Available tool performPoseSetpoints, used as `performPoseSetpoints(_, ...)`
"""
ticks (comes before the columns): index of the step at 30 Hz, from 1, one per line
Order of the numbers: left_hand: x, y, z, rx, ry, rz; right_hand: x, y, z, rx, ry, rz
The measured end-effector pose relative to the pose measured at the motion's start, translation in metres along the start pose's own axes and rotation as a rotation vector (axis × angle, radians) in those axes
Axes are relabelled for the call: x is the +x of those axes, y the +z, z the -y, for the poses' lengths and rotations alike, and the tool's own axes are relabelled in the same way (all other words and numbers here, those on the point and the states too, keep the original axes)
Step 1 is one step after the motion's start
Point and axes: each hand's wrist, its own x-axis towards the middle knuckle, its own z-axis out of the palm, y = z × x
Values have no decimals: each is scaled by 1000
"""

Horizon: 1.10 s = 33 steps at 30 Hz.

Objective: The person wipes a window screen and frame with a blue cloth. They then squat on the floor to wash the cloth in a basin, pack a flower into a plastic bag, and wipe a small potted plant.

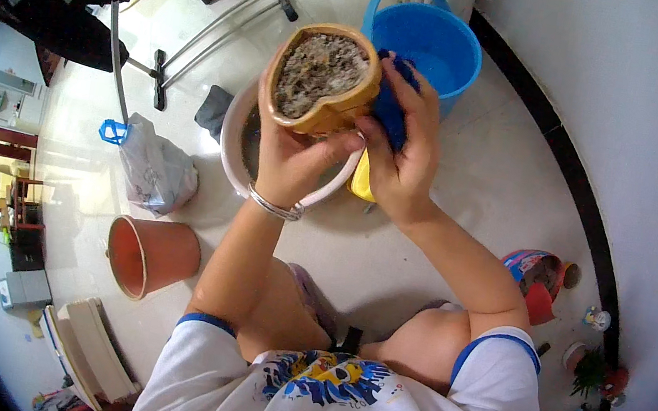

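Note:
A heart-shaped tan pot (347,119) filled with grey, gritty soil is raised in front of me. My left hand (292,158) is wrapped around its near left side, with the thumb along the lower wall. On the pot's right, my right hand (411,146) presses a dark blue cloth (392,107) against the wall, its thumb near the pot's lower edge. Below the hands, a pale round basin (233,146) with dark contents is partly covered by the pot and my left hand. Something yellow (361,180) shows by the basin's right rim.
A blue bucket (465,61) stands just beyond my right hand. Leftward are a grey cloth (213,111), a plastic bag (151,168), an orange-brown bucket (171,255) and a metal rack (218,26). At right, an open bag of soil (536,272) and small potted plants (591,373) line the wall.

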Motion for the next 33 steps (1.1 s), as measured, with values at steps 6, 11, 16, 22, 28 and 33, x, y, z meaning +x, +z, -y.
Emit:
performPoseSetpoints(6,6,-11,-9,-61,-104,-34,11,-10,-10,241,167,57)
performPoseSetpoints(11,1,-12,-1,-44,-53,-86,16,-10,10,59,-152,125)
performPoseSetpoints(16,3,-16,-6,-42,-68,-81,-14,7,5,-66,-116,159)
performPoseSetpoints(22,7,-17,-18,61,-1,-154,-9,6,11,-72,-46,144)
performPoseSetpoints(28,8,-19,-13,37,33,-187,-33,14,1,-155,-177,249)
performPoseSetpoints(33,11,-37,-24,-144,-82,-123,-10,0,-7,36,-71,148)
